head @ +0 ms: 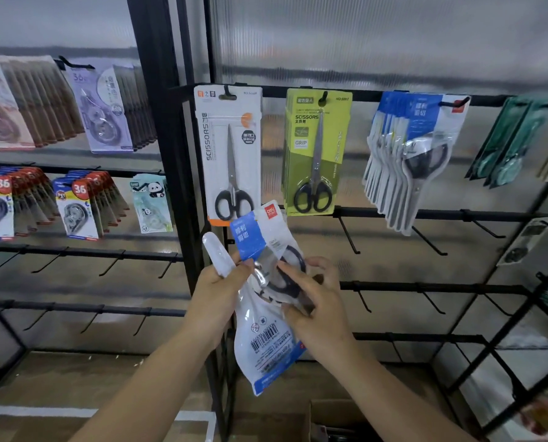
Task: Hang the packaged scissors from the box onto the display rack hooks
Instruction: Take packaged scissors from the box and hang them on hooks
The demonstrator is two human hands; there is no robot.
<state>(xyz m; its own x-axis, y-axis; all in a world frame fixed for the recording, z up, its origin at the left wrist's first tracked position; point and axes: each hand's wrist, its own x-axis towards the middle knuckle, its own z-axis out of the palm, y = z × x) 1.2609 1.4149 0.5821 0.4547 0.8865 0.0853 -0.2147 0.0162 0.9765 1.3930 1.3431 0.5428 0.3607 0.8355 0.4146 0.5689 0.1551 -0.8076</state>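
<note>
Scissors in blue-and-white packets (268, 301) are held in front of the rack, low and near the middle, below the white-carded scissors (231, 154) and left of the green-carded ones (315, 154). More than one packet seems to be in the grip — one faces front, another shows its barcoded back — though how many I cannot tell. The left hand (217, 293) has its fingers curled round the packets' left edge, thumb pressed on the front; the right hand (317, 301) pinches the upper packet from the right, thumb over the black handles.

Risks, as I judge them: the plastic looks slick, so peeling one packet away could let another slip and fall toward the box (298, 422) below. The matching stock (410, 148) hangs far to the right on a crowded hook (454, 103), and missing the hang hole or nudging that stack could knock packets off. The bare hooks (349, 234) nearby point outward and could snag a sleeve or the film.

Hard to make out: the hang hole of the held packet, the box's contents — cut off at the bottom edge — and the blurred goods at far right.
</note>
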